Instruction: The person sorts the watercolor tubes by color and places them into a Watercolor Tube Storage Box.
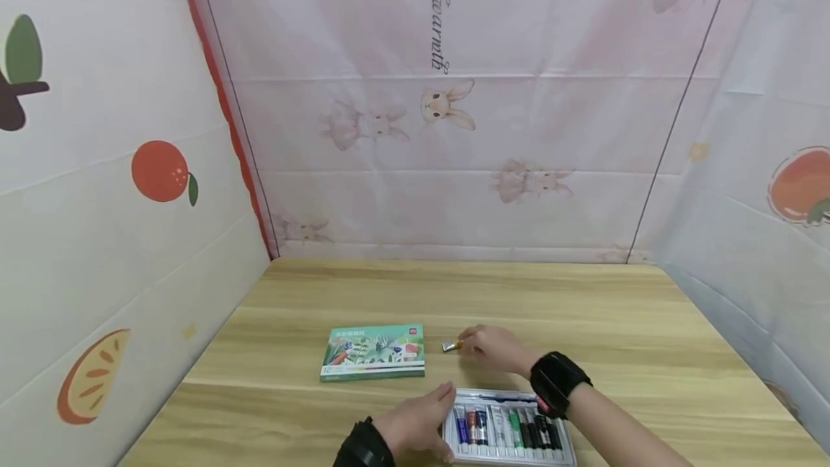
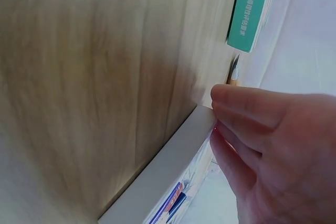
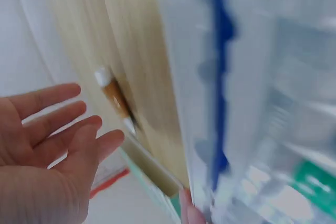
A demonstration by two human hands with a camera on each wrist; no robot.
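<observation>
A clear-covered tray of paint tubes [image 1: 498, 427] lies near the table's front, its tubes coloured purple, orange, green and black. My left hand [image 1: 418, 420] holds the tray by its left end; in the left wrist view the fingers and thumb [image 2: 231, 156] meet at the corner of the white side wall [image 2: 163, 166]. Beyond the tray, my right hand [image 1: 496, 349] hovers beside a short paintbrush [image 1: 449, 346]. The right wrist view shows those fingers [image 3: 63, 90] loosely spread, apart from the brush's brown handle [image 3: 116, 98]. That brush lies on the wood.
A flat green box [image 1: 372, 353] with printed pictures rests on the wooden table [image 1: 259, 380], left of the brush. Fabric walls printed with fruit and rabbits stand at the back and both sides. A black band [image 1: 559, 383] circles each wrist.
</observation>
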